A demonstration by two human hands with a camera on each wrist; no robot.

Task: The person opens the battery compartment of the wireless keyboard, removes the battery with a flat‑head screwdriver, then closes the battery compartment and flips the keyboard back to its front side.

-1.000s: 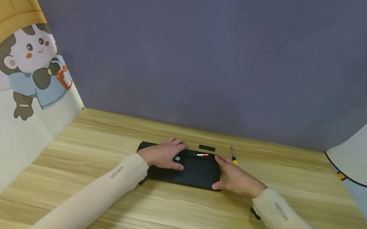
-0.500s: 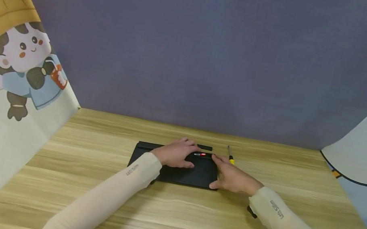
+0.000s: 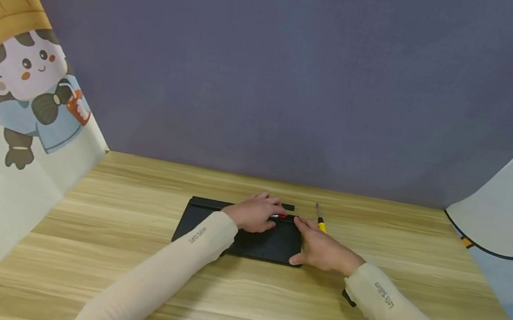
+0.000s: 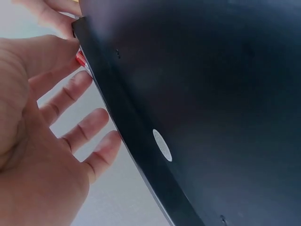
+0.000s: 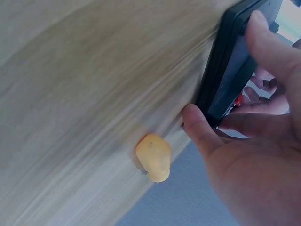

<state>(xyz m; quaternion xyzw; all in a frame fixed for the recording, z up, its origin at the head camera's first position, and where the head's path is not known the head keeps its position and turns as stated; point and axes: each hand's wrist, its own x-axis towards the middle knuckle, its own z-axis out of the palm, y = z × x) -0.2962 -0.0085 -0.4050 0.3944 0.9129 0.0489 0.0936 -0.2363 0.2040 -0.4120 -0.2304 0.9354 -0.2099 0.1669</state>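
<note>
Head view: right hand (image 3: pixel 323 250) grips black case (image 3: pixel 272 244), red-white cylinder (image 3: pixel 281 216) at edge.

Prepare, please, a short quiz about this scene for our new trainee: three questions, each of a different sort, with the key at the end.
1. Choose one. What colour shows on the handle of the screwdriver beside the right hand?
A) green
B) yellow
C) blue

2. True or false? The right hand grips one end of the black device.

3. Fill the gap. In the head view, the small red-and-white item is nearer to the ____ hand.

Key:
1. B, yellow.
2. True.
3. Left; the fingers of the left hand are right at it.
</note>
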